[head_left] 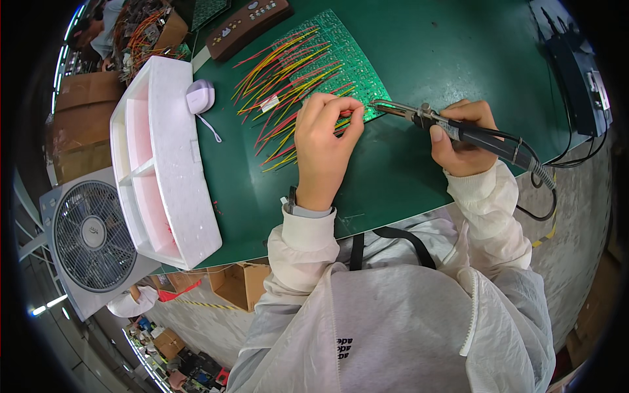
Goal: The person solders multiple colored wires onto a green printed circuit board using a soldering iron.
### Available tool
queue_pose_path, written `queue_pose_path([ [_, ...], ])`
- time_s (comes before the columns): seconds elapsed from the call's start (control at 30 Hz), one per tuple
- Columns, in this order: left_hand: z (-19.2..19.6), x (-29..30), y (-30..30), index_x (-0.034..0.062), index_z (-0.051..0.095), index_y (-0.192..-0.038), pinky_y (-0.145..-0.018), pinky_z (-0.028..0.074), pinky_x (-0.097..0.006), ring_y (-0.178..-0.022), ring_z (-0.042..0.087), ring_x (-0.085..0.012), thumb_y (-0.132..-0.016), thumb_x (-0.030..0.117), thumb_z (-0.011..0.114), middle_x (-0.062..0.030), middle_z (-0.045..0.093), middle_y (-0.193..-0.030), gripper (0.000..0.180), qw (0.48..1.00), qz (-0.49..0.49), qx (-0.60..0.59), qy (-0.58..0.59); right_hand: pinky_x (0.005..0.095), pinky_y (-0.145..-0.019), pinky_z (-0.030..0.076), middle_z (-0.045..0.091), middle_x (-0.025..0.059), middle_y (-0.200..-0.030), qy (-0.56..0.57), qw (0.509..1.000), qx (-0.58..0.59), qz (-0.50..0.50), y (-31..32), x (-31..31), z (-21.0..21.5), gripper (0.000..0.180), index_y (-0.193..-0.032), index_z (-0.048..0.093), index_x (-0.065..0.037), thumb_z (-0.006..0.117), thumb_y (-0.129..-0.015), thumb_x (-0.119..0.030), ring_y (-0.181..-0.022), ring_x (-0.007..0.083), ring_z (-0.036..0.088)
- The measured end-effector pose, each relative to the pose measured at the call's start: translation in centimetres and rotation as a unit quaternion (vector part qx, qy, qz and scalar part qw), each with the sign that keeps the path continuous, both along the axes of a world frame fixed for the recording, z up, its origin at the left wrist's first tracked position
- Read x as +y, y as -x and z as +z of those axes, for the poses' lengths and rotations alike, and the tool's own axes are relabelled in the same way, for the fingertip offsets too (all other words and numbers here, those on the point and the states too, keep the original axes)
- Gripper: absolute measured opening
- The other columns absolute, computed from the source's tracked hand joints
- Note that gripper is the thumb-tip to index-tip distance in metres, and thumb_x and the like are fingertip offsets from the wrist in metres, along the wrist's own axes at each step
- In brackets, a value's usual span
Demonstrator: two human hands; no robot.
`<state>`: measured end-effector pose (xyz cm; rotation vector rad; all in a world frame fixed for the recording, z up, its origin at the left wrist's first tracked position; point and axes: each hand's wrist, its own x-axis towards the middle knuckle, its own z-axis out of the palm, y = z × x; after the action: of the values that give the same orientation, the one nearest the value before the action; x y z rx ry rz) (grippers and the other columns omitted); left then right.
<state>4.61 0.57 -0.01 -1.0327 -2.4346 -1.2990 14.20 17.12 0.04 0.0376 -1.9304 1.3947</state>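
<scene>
A green circuit board [357,62] lies on the green table mat, with rows of red and yellow wires [288,78] running off its left side. My left hand [325,131] is over the board's near part, thumb and forefinger pinched at a red wire [345,112]; the exact grip is partly hidden by the fingers. In my right hand [466,137] is a soldering iron [481,136] with a metal feed guide near its front. Its tip reaches the board's near right edge, just right of my left fingertips.
A white foam box [177,164] with compartments stands at the left, beside a pale purple case [200,96] with a strap. Behind lies a brown case [246,27]. A dark soldering station [576,85] sits far right, its cable looping past the table edge. A fan [94,234] stands left.
</scene>
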Motion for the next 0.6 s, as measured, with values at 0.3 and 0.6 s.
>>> queue_pose_path([
  [0.3, 0.06, 0.05, -0.06, -0.0006, 0.058, -0.077, -0.061, 0.045, -0.025, -0.068, 0.054, -0.0159, -0.069, -0.003, 0.063, -0.0069, 0.053, -0.077, 0.010, 1.000, 0.001, -0.003, 0.001, 0.0185, -0.040, 0.037, 0.054, 0.0066, -0.066, 0.002, 1.000, -0.003, -0.008, -0.35, 0.04, -0.18, 0.028, -0.082, 0.047, 0.000, 0.068, -0.064, -0.003, -0.048, 0.0060, 0.047],
  [0.6, 0.03, 0.02, -0.01, -0.0006, 0.058, -0.078, -0.061, 0.045, -0.025, -0.068, 0.055, -0.0159, -0.069, -0.002, 0.063, -0.0071, 0.053, -0.077, 0.011, 1.000, -0.001, 0.005, 0.000, 0.0179, -0.039, 0.037, 0.054, 0.0069, -0.067, 0.011, 1.000, -0.017, -0.001, -0.38, -0.02, -0.18, 0.027, -0.082, 0.047, 0.000, 0.068, -0.065, -0.002, -0.048, 0.0056, 0.047],
])
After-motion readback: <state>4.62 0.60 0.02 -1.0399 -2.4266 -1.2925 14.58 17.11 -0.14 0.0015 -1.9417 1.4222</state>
